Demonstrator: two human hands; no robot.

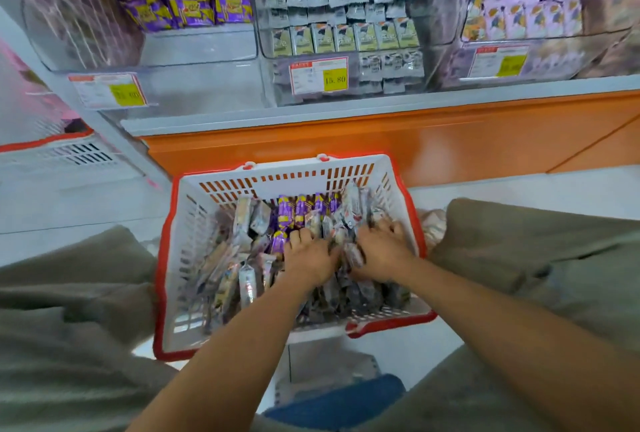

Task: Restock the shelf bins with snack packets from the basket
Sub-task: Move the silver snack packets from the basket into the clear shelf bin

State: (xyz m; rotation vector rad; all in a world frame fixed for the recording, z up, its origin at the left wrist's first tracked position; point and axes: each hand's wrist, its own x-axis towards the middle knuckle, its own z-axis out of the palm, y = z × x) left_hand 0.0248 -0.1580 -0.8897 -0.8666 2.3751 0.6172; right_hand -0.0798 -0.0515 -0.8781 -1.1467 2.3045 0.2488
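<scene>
L grip (309,256) & R grip (380,256), mid-frame, both clamped on packets (350,213) in basket (165,258); likely light, crinkly, slippery, so pinch mid-body.

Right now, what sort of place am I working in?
Most likely a shop's snack aisle. Clear shelf bins hold rows of packets, a price tag with a yellow patch hangs on the front of each, and a red-rimmed shopping basket of snack packets sits below them.
</scene>
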